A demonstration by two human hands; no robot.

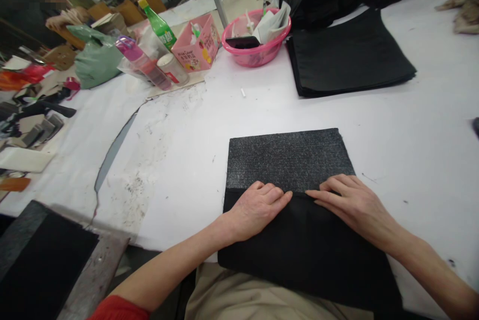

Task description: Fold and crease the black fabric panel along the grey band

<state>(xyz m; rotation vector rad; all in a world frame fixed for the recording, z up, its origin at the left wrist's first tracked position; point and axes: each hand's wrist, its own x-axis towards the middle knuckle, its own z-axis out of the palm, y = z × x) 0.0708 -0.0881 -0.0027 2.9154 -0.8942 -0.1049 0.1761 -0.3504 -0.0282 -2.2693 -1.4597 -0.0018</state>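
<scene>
A speckled dark grey panel [284,158] lies on the white table, and a plain black cloth [310,250] covers its near part and hangs over the table's front edge. My left hand [260,207] has its fingers closed on the black cloth's upper edge, thumb pointing right. Facing it from the right, my right hand [350,205] pinches the same edge between thumb and fingers. The two thumb tips are a small gap apart, near the middle of the seam between grey and black.
A stack of black cloth [348,55] lies at the back right, beside a pink basket [256,55] holding a phone. Bottles, a pink box [198,48] and a green bag [97,58] stand back left. Another grey-and-black piece [45,260] lies at lower left.
</scene>
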